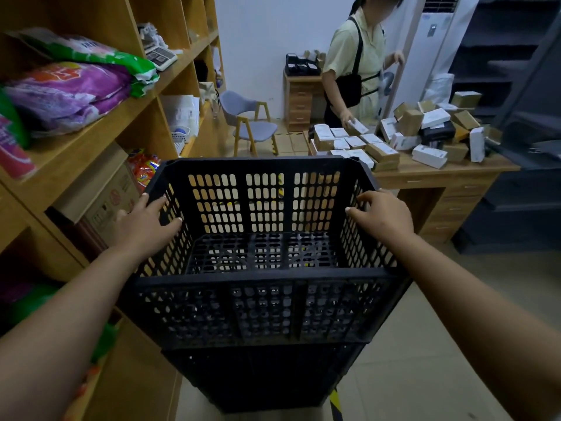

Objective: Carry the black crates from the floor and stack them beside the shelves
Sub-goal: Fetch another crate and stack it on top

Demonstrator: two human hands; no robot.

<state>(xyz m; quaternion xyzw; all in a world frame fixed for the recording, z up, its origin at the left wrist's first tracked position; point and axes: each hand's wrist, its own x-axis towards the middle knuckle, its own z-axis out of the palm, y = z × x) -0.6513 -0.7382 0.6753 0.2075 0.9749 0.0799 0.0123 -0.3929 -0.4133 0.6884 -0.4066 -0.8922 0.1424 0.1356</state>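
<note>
Fingers [153, 205] of the left hand [142, 226] curl over the left rim of the top black crate [267, 268]; right hand [384, 215] grips the right rim likewise — both closed on it. Crate sits atop a lower black crate [264, 378], just beside the wooden shelves [91, 138] — floor [409, 344] below.

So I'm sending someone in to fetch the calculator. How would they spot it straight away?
Start at the wooden shelves along the left wall. On the upper shelf, just past the green and purple bags, sits the calculator. It is the only flat grey device with dark keys there, tilted near the shelf's front edge.
</note>
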